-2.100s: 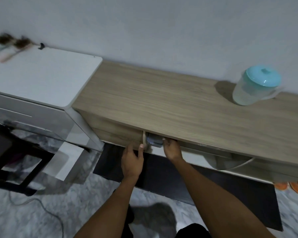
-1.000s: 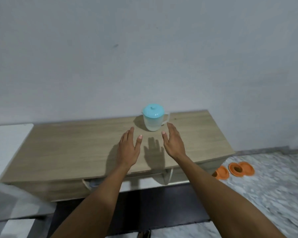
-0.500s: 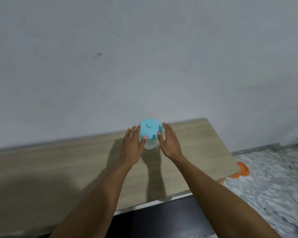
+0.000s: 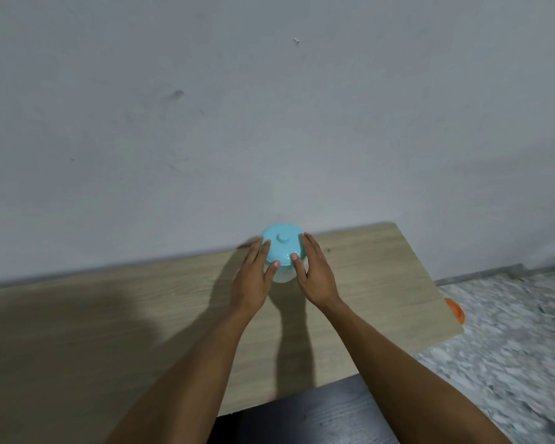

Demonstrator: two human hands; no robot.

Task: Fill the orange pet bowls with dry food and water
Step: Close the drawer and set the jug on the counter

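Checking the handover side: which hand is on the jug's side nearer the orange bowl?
The right hand, beside the teal-lidded jug on the side facing the orange bowl; the left hand flanks the jug's opposite side.

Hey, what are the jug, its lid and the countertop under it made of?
The lid looks like smooth turquoise plastic, with a moulded knob and a soft sheen. The jug seems translucent frosted plastic. The countertop shows pale wood grain with a matte finish: likely laminate, possibly real wood.

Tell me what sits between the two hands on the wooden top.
Head view: the turquoise-lidded jug stands between the left hand and right hand, both touching it.
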